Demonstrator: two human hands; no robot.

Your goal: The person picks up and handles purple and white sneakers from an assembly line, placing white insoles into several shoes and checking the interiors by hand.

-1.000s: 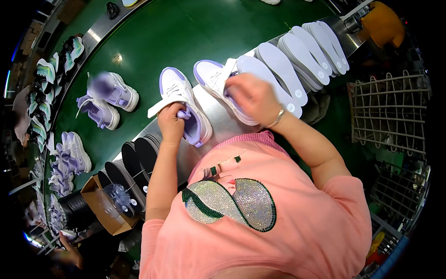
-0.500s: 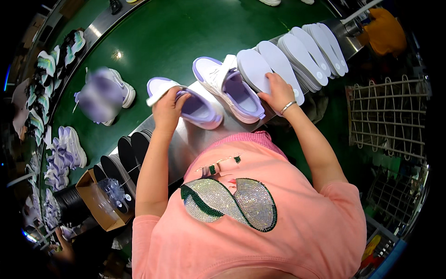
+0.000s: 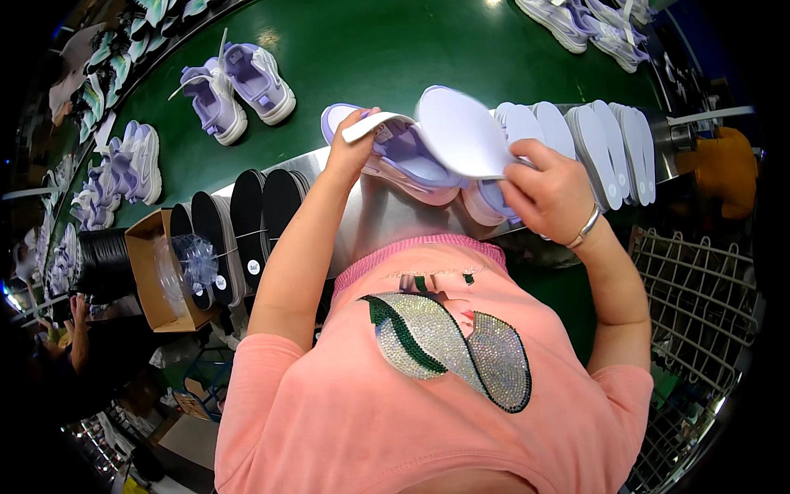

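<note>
My left hand (image 3: 352, 148) grips the heel end of a lavender and white sneaker (image 3: 403, 156) lying on the metal ledge (image 3: 374, 218) in front of me. My right hand (image 3: 550, 191) pinches a pale lavender insole (image 3: 461, 132), bent and held over that sneaker's opening. A second sneaker (image 3: 487, 202) lies partly hidden under my right hand. Just right of it stands a row of several more pale insoles (image 3: 601, 144) on edge.
A green conveyor belt (image 3: 370, 58) carries a lavender sneaker pair (image 3: 234, 86) at the left and more (image 3: 588, 20) at the top right. Black insoles (image 3: 247, 222) and a cardboard box (image 3: 156, 276) sit at my left. A wire rack (image 3: 699, 305) stands at the right.
My right hand has lifted an insole from the row and brought it over the sneaker. My left hand moved to the sneaker's heel. The pair on the belt drifted farther away.
</note>
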